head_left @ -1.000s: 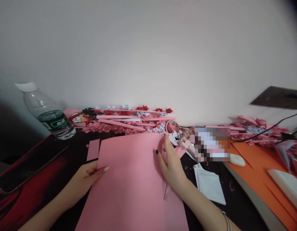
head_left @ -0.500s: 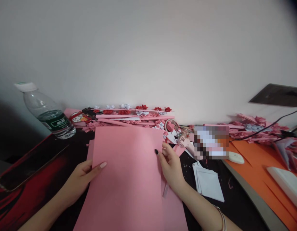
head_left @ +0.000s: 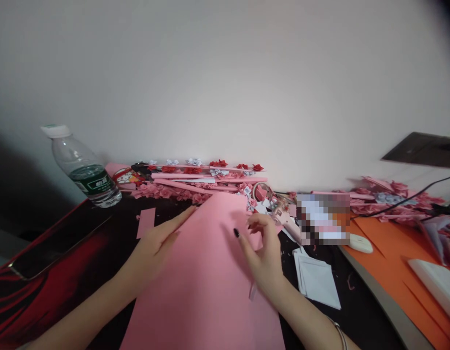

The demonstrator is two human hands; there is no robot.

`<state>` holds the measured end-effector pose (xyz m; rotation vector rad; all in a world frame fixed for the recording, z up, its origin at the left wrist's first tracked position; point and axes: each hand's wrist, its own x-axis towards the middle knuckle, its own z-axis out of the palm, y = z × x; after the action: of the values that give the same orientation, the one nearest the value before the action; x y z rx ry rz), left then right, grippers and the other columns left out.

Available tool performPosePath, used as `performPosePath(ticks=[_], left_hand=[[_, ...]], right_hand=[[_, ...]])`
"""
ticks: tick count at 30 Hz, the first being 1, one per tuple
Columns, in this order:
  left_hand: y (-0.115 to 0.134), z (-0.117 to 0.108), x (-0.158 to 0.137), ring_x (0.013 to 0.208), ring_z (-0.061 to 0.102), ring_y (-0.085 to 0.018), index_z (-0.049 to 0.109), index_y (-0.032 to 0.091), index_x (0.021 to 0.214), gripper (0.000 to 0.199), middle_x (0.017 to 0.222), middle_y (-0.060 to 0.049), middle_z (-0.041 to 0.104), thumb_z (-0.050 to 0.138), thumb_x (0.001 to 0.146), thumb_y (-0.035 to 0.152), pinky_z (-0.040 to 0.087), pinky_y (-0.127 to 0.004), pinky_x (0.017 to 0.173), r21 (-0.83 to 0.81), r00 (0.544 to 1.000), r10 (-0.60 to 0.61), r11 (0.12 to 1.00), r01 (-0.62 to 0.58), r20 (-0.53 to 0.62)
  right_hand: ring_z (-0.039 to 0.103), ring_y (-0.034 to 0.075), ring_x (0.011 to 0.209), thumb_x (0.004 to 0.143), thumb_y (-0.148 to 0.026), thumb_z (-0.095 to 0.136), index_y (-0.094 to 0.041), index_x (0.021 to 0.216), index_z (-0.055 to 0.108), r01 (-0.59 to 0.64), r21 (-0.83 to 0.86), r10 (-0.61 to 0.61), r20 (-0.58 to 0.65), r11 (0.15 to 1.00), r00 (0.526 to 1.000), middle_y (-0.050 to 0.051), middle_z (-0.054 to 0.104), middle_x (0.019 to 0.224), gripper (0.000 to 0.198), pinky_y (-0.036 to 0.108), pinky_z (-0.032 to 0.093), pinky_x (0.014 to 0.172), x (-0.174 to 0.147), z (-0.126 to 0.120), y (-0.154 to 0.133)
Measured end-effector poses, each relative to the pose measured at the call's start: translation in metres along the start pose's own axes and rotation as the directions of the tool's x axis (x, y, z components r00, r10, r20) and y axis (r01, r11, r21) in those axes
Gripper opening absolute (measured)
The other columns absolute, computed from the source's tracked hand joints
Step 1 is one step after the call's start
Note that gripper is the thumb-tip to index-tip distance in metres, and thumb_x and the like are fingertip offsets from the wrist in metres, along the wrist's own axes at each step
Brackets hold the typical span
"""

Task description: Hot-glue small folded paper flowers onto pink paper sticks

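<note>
A large sheet of pink paper (head_left: 210, 272) spreads across the middle in front of me, its upper left side curled over towards the right. My left hand (head_left: 155, 253) is at that curled side, the edge between its thumb and stretched fingers; motion blurs it a little. Above the paper's right edge is my right hand (head_left: 265, 257), thumb and bent fingers apart, holding nothing. Another pink sheet (head_left: 267, 321) lies underneath on the right. A small pink paper strip (head_left: 146, 222) rests left of the big sheet.
Paper flowers (head_left: 192, 170) and rolled pink sticks line the wall. A water bottle (head_left: 88, 170) and a phone (head_left: 60, 248) are on the left. To the right lie a pink glue gun (head_left: 288, 224), white paper squares (head_left: 318, 279), a white mouse (head_left: 360, 243) and orange sheets (head_left: 389, 243).
The paper's left side has been bent over to the right by my left hand, which moved up and right. My right hand has let go of the right edge, fingers spreading.
</note>
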<state>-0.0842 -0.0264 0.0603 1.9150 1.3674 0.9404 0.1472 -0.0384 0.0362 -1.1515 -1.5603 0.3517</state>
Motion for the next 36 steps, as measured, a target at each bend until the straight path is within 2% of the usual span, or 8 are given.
performPosePath(ticks=[2,5,9,18,24,27,31,36], left_hand=[[0.002,0.005,-0.002,0.129,0.047,-0.024,0.046,0.028,0.137,0.045,0.14,0.001,0.05,0.041,0.093,0.031,0.038,-0.038,0.108,0.018,0.998,0.033,0.999,-0.034,0.058],[0.003,0.01,-0.005,0.131,0.044,-0.022,0.046,0.029,0.137,0.046,0.143,0.002,0.046,0.044,0.091,0.027,0.033,-0.038,0.111,0.032,0.99,0.089,0.995,-0.093,0.106],[0.0,0.013,-0.008,0.134,0.04,-0.019,0.043,0.034,0.138,0.048,0.146,0.005,0.042,0.041,0.092,0.021,0.031,-0.039,0.113,0.05,0.982,0.127,0.989,-0.136,0.141],[-0.004,0.012,-0.01,0.133,0.041,-0.019,0.042,0.034,0.139,0.05,0.146,0.005,0.042,0.042,0.091,0.019,0.032,-0.04,0.113,0.044,0.98,0.123,0.99,-0.131,0.158],[0.007,0.008,-0.01,0.128,0.048,-0.023,0.048,0.032,0.135,0.044,0.14,0.002,0.05,0.043,0.092,0.025,0.036,-0.041,0.11,-0.011,0.99,0.021,1.0,-0.02,0.139],[0.009,0.004,-0.009,0.126,0.05,-0.027,0.048,0.03,0.136,0.046,0.138,-0.001,0.053,0.049,0.09,0.031,0.04,-0.043,0.106,-0.031,0.986,0.001,0.999,0.004,0.164],[0.011,-0.002,-0.007,0.129,0.046,-0.029,0.049,0.031,0.135,0.055,0.14,-0.002,0.05,0.059,0.083,0.043,0.038,-0.044,0.107,-0.058,0.984,-0.022,0.998,0.033,0.179],[0.028,-0.008,-0.001,0.122,0.054,-0.025,0.055,0.031,0.129,0.043,0.129,0.001,0.062,0.049,0.089,0.045,0.044,-0.036,0.102,-0.087,0.976,-0.008,0.996,0.028,0.219]], right_hand=[[0.05,0.014,0.074,0.08,-0.023,0.063,-0.023,0.092,0.05,-0.051,0.114,0.021,0.252,0.992,0.968,0.0,0.054,0.085,0.017,0.029,0.043,0.068,0.001,0.002,-0.018],[0.05,0.014,0.071,0.072,-0.029,0.072,-0.022,0.082,0.048,-0.242,0.207,0.15,0.38,0.948,0.913,-0.002,0.052,0.079,0.027,0.027,0.042,0.064,0.005,0.008,-0.04],[0.05,0.013,0.068,0.07,-0.031,0.072,-0.021,0.071,0.049,-0.364,0.29,0.252,0.358,0.885,0.899,-0.003,0.051,0.07,0.026,0.029,0.042,0.068,0.015,0.013,-0.047],[0.053,0.014,0.074,0.067,-0.024,0.074,-0.019,0.071,0.059,-0.405,0.315,0.272,0.39,0.858,0.88,-0.002,0.058,0.074,0.017,0.029,0.042,0.074,0.019,0.008,-0.041],[0.046,0.009,0.058,0.072,-0.028,0.071,-0.017,0.064,0.059,-0.574,0.419,0.328,0.524,0.704,0.786,-0.003,0.053,0.062,0.018,0.023,0.038,0.056,0.019,0.009,-0.035],[0.047,0.009,0.057,0.07,-0.034,0.074,-0.017,0.063,0.059,-0.618,0.439,0.342,0.557,0.652,0.757,-0.003,0.055,0.062,0.024,0.023,0.038,0.056,0.019,0.012,-0.032],[0.048,0.009,0.058,0.071,-0.036,0.073,-0.017,0.063,0.058,-0.601,0.442,0.317,0.561,0.666,0.765,-0.002,0.056,0.063,0.026,0.024,0.038,0.057,0.019,0.016,-0.03],[0.053,0.011,0.063,0.075,-0.034,0.069,-0.018,0.068,0.058,-0.565,0.441,0.257,0.582,0.697,0.771,-0.002,0.059,0.068,0.021,0.024,0.041,0.061,0.018,0.02,-0.036]])
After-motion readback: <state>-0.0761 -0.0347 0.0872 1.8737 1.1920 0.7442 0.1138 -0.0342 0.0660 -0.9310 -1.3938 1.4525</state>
